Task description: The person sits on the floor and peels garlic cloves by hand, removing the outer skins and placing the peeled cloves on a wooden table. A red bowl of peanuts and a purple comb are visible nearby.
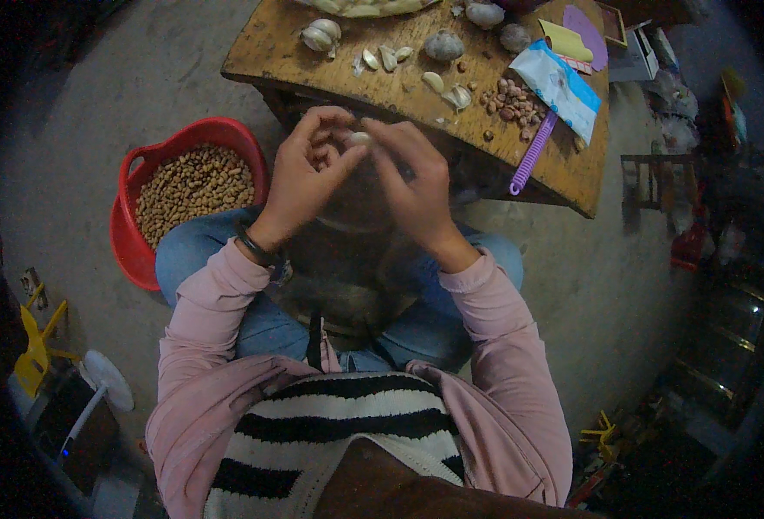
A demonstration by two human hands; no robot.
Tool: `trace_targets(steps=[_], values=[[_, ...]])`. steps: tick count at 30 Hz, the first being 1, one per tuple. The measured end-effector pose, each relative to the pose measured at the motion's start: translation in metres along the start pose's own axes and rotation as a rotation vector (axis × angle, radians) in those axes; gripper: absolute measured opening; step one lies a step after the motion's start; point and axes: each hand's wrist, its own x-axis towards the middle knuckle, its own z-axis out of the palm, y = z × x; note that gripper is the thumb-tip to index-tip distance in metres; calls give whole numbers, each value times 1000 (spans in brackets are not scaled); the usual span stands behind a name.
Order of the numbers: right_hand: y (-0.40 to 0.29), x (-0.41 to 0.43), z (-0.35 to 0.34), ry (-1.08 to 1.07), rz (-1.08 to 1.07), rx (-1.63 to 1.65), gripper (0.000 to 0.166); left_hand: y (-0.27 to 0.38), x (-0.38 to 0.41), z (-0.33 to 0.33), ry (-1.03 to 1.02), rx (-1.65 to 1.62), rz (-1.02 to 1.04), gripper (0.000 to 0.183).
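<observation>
A small pale garlic clove point(359, 138) is between the fingertips of my left hand point(310, 168) and my right hand point(414, 175), just off the near edge of the wooden table point(330, 78). My left thumb and fingers close on it, and my right fingertips meet it from the other side. Beyond my hands, loose garlic cloves point(388, 58) lie on the table near a partly opened garlic bulb point(320, 35) and a whole bulb point(444, 45). To the right are another clove point(432, 81) and a small cluster of cloves point(458, 97).
Shelled peanuts point(512, 104) lie beside a blue and white packet point(558, 87) and a purple coiled handle point(533, 152). A red plastic basket point(122, 240) of unshelled peanuts point(194, 188) stands on the floor by my left knee. A dark round container sits between my legs.
</observation>
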Motion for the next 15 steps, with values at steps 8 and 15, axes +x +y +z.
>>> trace_targets(steps=[8, 15], values=[[-4, 0, -1, -5, 115, -4, 14, 2, 0, -5, -72, 223, 33, 14], [-3, 0, -1, -8, 91, -7, 14, 0, 0, -4, -74, 233, 13, 11]])
